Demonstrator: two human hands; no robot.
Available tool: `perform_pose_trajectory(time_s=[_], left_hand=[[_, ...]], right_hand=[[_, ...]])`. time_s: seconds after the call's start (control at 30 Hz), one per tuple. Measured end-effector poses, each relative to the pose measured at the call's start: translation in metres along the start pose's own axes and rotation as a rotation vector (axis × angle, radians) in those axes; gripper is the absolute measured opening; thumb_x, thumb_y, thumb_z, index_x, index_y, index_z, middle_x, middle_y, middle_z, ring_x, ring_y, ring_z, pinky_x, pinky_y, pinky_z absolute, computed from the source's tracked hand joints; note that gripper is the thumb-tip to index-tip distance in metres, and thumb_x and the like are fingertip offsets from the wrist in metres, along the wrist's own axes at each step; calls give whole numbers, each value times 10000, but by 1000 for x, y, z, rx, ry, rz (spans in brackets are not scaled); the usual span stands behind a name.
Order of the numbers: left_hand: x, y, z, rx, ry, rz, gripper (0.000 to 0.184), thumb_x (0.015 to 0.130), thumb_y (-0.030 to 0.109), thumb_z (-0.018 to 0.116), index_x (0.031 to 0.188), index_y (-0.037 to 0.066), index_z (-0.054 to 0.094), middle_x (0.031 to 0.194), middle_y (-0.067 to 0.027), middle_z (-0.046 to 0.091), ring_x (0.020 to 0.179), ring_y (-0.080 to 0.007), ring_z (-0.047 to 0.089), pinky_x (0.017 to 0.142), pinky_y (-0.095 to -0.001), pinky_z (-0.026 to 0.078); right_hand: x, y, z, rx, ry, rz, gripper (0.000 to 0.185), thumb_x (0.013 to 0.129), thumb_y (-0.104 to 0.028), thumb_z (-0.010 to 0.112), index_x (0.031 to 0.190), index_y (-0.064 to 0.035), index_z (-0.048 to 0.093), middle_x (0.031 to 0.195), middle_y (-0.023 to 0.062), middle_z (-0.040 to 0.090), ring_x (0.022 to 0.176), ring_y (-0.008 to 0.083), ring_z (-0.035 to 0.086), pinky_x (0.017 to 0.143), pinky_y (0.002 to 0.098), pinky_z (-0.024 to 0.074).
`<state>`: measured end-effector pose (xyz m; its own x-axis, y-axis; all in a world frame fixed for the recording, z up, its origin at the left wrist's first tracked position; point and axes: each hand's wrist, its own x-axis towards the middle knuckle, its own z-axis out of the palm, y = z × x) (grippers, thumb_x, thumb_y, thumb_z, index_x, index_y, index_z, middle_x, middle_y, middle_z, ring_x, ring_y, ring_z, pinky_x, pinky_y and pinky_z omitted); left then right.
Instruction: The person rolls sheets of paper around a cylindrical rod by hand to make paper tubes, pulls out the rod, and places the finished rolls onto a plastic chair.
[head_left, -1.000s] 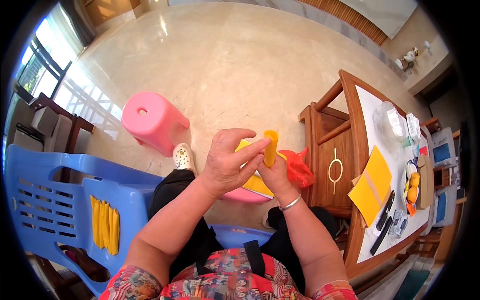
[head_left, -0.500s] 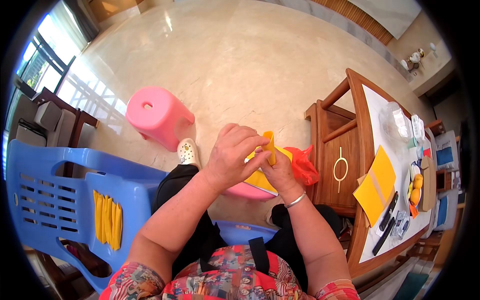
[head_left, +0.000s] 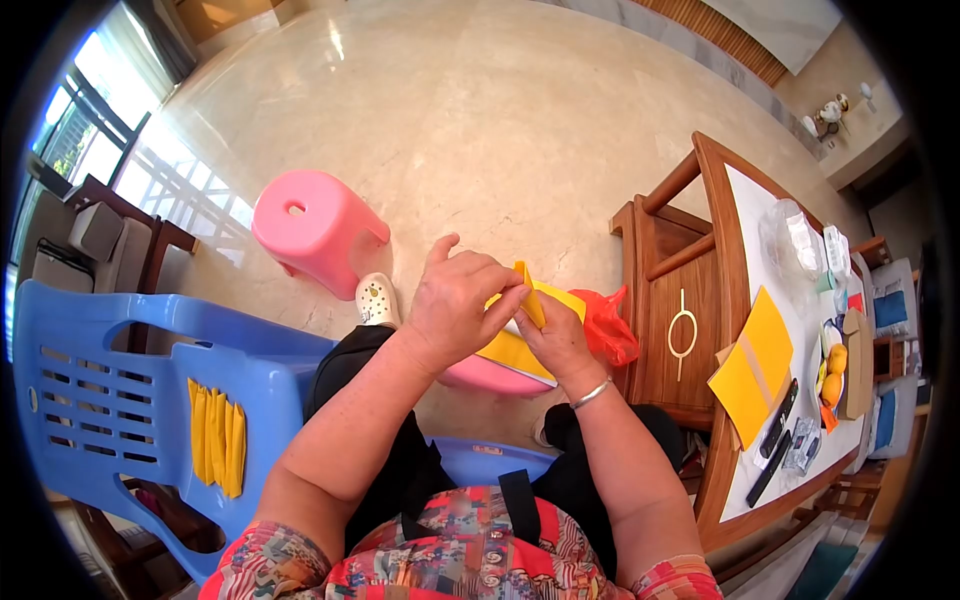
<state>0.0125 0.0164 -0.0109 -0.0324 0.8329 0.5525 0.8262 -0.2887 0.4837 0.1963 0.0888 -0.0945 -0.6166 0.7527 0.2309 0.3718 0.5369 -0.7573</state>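
Note:
Between my hands a folded strip of yellow paper (head_left: pixel 530 296) stands tilted. My right hand (head_left: pixel 558 338), the one with a silver bracelet at the wrist, pinches its lower part. From the other side the fingertips of my left hand (head_left: pixel 455 300) press on the strip, with one finger raised. Below them, yellow sheets (head_left: pixel 516 356) lie on a pink stool (head_left: pixel 480 378), partly hidden by my hands. Several folded yellow strips (head_left: pixel 216 436) rest side by side on the seat of a blue plastic chair (head_left: pixel 90 390) at the left.
Another pink stool (head_left: pixel 312 228) stands ahead to the left. A red plastic bag (head_left: pixel 607 325) is by the wooden cabinet (head_left: pixel 682 335). On the table (head_left: pixel 745 210) at the right are a yellow sheet (head_left: pixel 755 365), remote controls (head_left: pixel 768 470), fruit (head_left: pixel 832 375) and plastic packaging (head_left: pixel 785 240).
The yellow strip has tilted and shifted slightly left. My left hand has turned at its upper end, and one finger now points up.

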Motion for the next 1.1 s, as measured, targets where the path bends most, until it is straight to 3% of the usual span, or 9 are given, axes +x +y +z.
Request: perform_pose_trajectory(time_s=[0.63, 0.73, 0.83, 0.93, 0.97, 1.07, 1.1], left_hand=[[-2, -7, -4, 28, -111, -12, 80, 904, 170, 747, 917, 92, 735, 837, -44, 721, 829, -255, 700, 1065, -596, 415], [-2, -13, -6, 11, -29, -62, 69, 902, 153, 743, 916, 85, 738, 827, -43, 719, 820, -266, 698, 1055, -601, 418], [2, -27, -19, 80, 123, -78, 98, 906, 164, 750, 931, 70, 738, 801, -72, 709, 775, -240, 692, 975, -488, 500], [-2, -56, -20, -35, 230, -338, 175, 936, 207, 753, 931, 33, 733, 772, -74, 700, 734, -172, 670, 844, -332, 531], [-4, -69, -18, -166, 282, -454, 185, 943, 210, 741, 922, 27, 739, 766, -61, 706, 718, -162, 672, 811, -323, 527], [-10, -100, -13, -517, 395, -724, 228, 963, 224, 710, 911, 6, 751, 754, -36, 715, 690, -129, 668, 734, -290, 514], [-11, -105, -13, -607, 405, -764, 245, 969, 231, 703, 917, -4, 751, 752, -35, 712, 696, -116, 660, 724, -276, 508]], right_hand=[[-1, 9, 1, -126, -43, -16, 220, 934, -222, 704, 1086, -64, 687, 970, 181, 709, 905, 382, 689, 788, 447, 556], [-2, 17, 1, -123, -56, 50, 211, 924, -197, 704, 1093, -71, 688, 968, 183, 714, 910, 384, 691, 790, 444, 560], [-3, 27, -4, -83, -57, 100, 198, 926, -182, 684, 1084, -63, 688, 963, 189, 720, 911, 391, 693, 796, 449, 564], [-2, 49, -12, -161, 4, 215, 192, 928, -176, 662, 1075, -57, 693, 945, 194, 725, 905, 401, 694, 797, 454, 565], [0, 59, -17, -183, 48, 250, 209, 955, -193, 636, 1088, -43, 692, 934, 205, 722, 895, 399, 703, 790, 448, 563], [9, 88, -29, 32, 247, 461, 193, 973, -182, 643, 1067, -24, 701, 819, 148, 730, 826, 318, 733, 737, 390, 564], [13, 83, -37, 301, 202, 637, 231, 966, -144, 675, 1164, -26, 673, 870, 64, 725, 868, 222, 721, 760, 321, 551]])
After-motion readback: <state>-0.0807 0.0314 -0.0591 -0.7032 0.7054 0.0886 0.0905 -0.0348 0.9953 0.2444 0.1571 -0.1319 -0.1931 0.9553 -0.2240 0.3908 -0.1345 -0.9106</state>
